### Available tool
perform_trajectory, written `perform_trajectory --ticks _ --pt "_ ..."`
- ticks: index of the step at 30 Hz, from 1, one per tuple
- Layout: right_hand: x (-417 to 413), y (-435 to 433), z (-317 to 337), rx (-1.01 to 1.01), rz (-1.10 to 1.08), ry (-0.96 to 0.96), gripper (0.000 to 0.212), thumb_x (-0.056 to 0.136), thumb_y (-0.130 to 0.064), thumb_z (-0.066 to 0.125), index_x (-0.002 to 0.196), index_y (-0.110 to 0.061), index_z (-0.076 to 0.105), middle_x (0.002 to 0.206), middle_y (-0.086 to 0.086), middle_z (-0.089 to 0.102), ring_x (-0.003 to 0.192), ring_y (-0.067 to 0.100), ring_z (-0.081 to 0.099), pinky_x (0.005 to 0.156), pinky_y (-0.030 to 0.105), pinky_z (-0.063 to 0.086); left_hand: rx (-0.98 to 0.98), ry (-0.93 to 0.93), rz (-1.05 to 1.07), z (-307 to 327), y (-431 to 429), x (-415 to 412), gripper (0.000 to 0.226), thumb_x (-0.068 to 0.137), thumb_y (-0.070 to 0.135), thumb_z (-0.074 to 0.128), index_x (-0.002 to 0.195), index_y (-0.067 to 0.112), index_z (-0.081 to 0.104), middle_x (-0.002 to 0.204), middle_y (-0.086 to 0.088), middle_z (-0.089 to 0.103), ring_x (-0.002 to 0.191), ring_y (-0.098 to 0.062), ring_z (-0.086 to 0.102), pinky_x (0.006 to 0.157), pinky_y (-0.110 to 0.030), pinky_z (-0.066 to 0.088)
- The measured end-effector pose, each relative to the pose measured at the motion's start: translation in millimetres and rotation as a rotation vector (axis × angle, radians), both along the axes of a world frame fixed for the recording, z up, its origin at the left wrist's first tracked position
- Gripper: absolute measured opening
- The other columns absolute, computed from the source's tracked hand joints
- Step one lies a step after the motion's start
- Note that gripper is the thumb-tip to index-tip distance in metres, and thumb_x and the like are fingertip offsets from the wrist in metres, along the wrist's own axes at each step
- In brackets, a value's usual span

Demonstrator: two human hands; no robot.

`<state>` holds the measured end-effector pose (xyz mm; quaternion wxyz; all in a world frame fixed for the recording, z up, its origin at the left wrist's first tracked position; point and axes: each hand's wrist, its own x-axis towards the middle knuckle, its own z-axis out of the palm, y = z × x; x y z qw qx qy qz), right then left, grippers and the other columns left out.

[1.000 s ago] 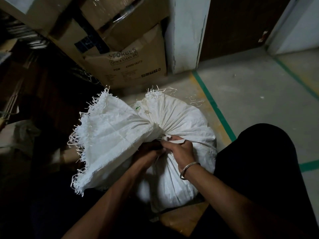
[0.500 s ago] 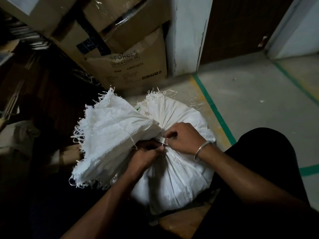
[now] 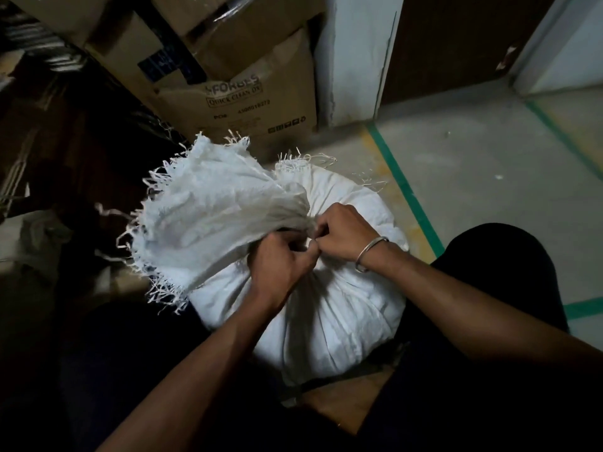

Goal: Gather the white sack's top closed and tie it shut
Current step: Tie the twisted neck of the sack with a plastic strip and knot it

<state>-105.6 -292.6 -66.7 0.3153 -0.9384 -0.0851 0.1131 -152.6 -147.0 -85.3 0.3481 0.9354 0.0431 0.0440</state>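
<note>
Hands first: left hand (image 3: 280,259) & right hand (image 3: 342,231) sit knuckle to knuckle at the gathered neck of the white sack (image 3: 342,314). Fingers of both are curled tight, each pinching what looks like a thin tie strand (image 3: 314,243) btw them. Strand is mostly hidden, so I can't tell how many wraps are on.

Sack stands on the floor (image 3: 473,177) btw the person's legs (image 3: 489,272), body bulging, frayed top (image 3: 208,216) fanning out left & away from the hands.

My read: gather done, knot stage. From my end I'd call it like this:
- Pull both ends apart, level & low, hard vs the neck, so the wrap bites below the flare & can't ride up.
- L thumb pins the crossing while R makes a 2nd throw. The weave is prob slick, so 1 throw may slip.
- Watch the loose fringe threads, easy to grab instead of the tie.

Cardboard boxes (image 3: 248,102) sit just beyond the sack, green tape line (image 3: 404,190) to the right. Neither is in the way.
</note>
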Motion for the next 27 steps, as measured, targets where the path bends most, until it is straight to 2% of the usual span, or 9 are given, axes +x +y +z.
perform_trajectory --ticks 2,5,7,11,15,19,22,24,27 --pt "-1.4 0.4 -4.1 -0.014 -0.016 -0.029 0.016 0.062 -0.015 0.073 0.075 -0.022 0.080 0.077 -0.003 0.075 0.079 0.015 0.070 0.071 0.027 0.056 0.018 0.039 -0.043 0.0 1.0 6.4 0.028 0.077 0.051 0.071 0.067 0.025 0.068 0.058 0.010 0.063 0.068 -0.007 0.070 0.057 -0.022 0.043" --pt "-7.2 0.6 -7.2 -0.036 -0.017 -0.059 0.018 0.065 -0.014 0.073 0.080 -0.020 0.080 0.084 -0.004 0.076 0.084 0.017 0.069 0.072 0.021 0.050 0.106 0.081 -0.122 1.8 4.9 14.7 0.030 0.071 0.058 0.067 0.057 0.033 0.057 0.052 0.007 0.055 0.068 -0.012 0.070 0.058 -0.024 0.041" --pt "-8.1 -1.7 -8.0 -0.038 -0.016 -0.075 0.020 0.065 -0.011 0.070 0.080 -0.019 0.079 0.086 -0.003 0.076 0.085 0.019 0.069 0.073 0.023 0.051 0.219 0.054 -0.202 -1.1 9.0 16.2 0.028 0.070 0.060 0.066 0.062 0.036 0.055 0.058 0.009 0.058 0.070 -0.012 0.069 0.059 -0.025 0.044" --pt "-13.1 4.9 -7.8 -0.070 0.040 -0.083 0.021 0.062 -0.021 0.062 0.078 -0.016 0.075 0.083 0.003 0.075 0.083 0.028 0.068 0.069 0.027 0.051 0.313 -0.048 -0.204 -10.5 9.2 17.7 0.042 0.075 0.067 0.065 0.068 0.026 0.058 0.071 0.004 0.072 0.069 -0.017 0.069 0.059 -0.028 0.050" --pt "5.6 -25.6 -3.1 0.009 -0.074 -0.173 0.019 0.070 -0.008 0.063 0.079 -0.014 0.079 0.085 0.007 0.076 0.086 0.027 0.070 0.080 0.029 0.053 0.398 0.026 -0.255 -15.4 32.6 19.5 0.038 0.065 0.053 0.066 0.089 0.024 0.073 0.084 0.003 0.076 0.084 -0.023 0.073 0.068 -0.030 0.056" --pt "31.4 -57.1 14.0 -0.030 -0.038 -0.178 0.021 0.076 -0.008 0.068 0.087 -0.020 0.081 0.087 -0.003 0.078 0.080 0.008 0.069 0.078 0.014 0.046 0.311 0.047 -0.295 -11.0 58.3 12.7 0.038 0.061 0.037 0.065 0.096 0.032 0.079 0.095 0.008 0.079 0.090 -0.019 0.074 0.072 -0.025 0.055" --pt "15.4 -45.2 9.0 -0.061 0.102 -0.107 0.021 0.076 -0.010 0.071 0.092 -0.022 0.081 0.092 -0.005 0.077 0.084 0.007 0.070 0.081 0.021 0.055 0.194 0.096 -0.303 -10.0 53.3 9.8 0.035 0.060 0.030 0.071 0.094 0.025 0.080 0.091 0.008 0.079 0.085 -0.014 0.074 0.070 -0.023 0.054" --pt "10.4 -44.1 4.1 -0.031 0.111 -0.090 0.021 0.073 -0.005 0.071 0.084 -0.021 0.080 0.086 -0.004 0.077 0.078 0.006 0.070 0.079 0.025 0.058 0.176 0.107 -0.299 -13.7 50.4 7.8 0.034 0.059 0.032 0.071 0.091 0.022 0.080 0.088 0.007 0.079 0.083 -0.014 0.074 0.069 -0.027 0.056" --pt "12.5 -50.7 3.2 -0.051 0.097 -0.096 0.028 0.066 0.003 0.063 0.070 -0.021 0.077 0.074 -0.004 0.075 0.070 0.006 0.070 0.073 0.027 0.058 0.165 0.081 -0.283 -11.6 47.5 6.4 0.039 0.058 0.036 0.069 0.092 0.021 0.081 0.086 0.005 0.078 0.079 -0.015 0.071 0.064 -0.019 0.042"
